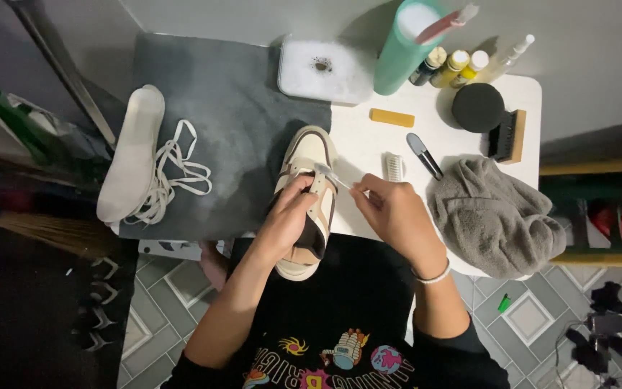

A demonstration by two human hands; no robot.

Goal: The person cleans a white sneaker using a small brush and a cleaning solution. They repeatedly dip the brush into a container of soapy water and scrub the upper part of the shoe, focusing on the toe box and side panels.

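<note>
From the head camera, looking straight down, the left hand (291, 216) wraps closed around the middle of a cream and brown low-top sneaker (307, 194), steadying it over the near edge of a white tabletop (368, 144), above the person's lap, with its toe resting on a dark grey mat (224, 115), so the upper faces up for work. The right hand (390, 212) pinches a small clear-handled brush (331, 176) between thumb and fingertips, its head set on the shoe's eyelet area, just beside the left thumb; the grip is fine, suited to small strokes. On the mat, well apart to the left, lie a white insole (132, 155) and a loose tangle of white laces (174, 173), taken out of the shoe so they stay clear of it. Behind the shoe stand a white tray of foam (322, 72), a teal cylinder (401, 54), small paint bottles (455, 66), a yellow bar (391, 117), a black round tin (477, 106) and a wooden brush (509, 135). A crumpled grey towel (494, 216) sits near the right hand, within easy reach.
</note>
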